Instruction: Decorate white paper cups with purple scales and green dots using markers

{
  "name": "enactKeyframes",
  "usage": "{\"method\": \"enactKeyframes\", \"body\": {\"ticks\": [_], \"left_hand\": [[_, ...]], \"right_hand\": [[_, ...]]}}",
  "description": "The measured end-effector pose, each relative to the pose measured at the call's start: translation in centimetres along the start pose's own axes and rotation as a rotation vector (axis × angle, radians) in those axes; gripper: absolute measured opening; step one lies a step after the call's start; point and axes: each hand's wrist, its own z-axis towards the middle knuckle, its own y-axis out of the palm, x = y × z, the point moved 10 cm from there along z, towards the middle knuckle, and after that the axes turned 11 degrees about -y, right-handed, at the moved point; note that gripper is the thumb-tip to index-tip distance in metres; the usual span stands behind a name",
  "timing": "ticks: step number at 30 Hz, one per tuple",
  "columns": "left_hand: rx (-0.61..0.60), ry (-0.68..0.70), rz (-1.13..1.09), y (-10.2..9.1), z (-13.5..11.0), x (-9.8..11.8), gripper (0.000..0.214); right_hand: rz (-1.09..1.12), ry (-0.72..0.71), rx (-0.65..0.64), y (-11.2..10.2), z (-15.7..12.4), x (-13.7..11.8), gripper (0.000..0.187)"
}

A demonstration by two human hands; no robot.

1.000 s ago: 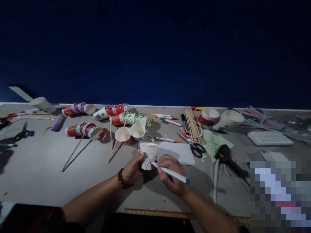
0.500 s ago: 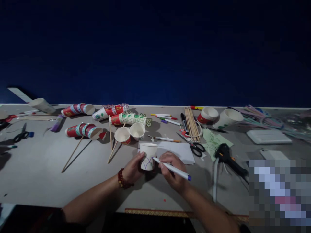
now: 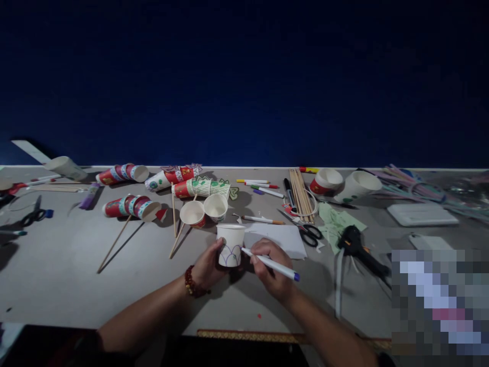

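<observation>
My left hand [image 3: 209,266] grips a white paper cup [image 3: 231,239] from its left side, keeping it upright above the table. Purple curved lines run around the cup's lower half. Between the fingers of my right hand [image 3: 274,272] is a white felt-tip pen [image 3: 273,264] with a purple end, its tip at the cup's right side; I cannot tell whether it touches. A sheet of white paper [image 3: 280,238] lies behind my right hand. Two more paper cups [image 3: 193,213] stand just beyond the held one.
Joined decorated cups [image 3: 132,206] on sticks lie at left. Markers [image 3: 267,191], wooden sticks [image 3: 301,196], scissors [image 3: 310,233] and green paper scraps [image 3: 336,221] are spread behind and right. A black glue gun [image 3: 362,252] rests at right, near a white box [image 3: 422,215].
The held cup has shifted slightly left and turned a little, away from the pen's tip. My right hand has barely moved.
</observation>
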Motion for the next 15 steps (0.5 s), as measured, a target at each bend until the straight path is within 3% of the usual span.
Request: {"method": "enactKeyframes", "body": {"ticks": [12, 15], "left_hand": [[0.009, 0.035, -0.042, -0.33, -0.27, 0.63, 0.045], [0.011, 0.032, -0.059, -0.53, -0.25, 0.57, 0.042]], "right_hand": [[0.020, -0.006, -0.027, 0.43, -0.26, 0.24, 0.010], [0.046, 0.012, 0.031, -0.04, -0.57, 0.52, 0.010]]}}
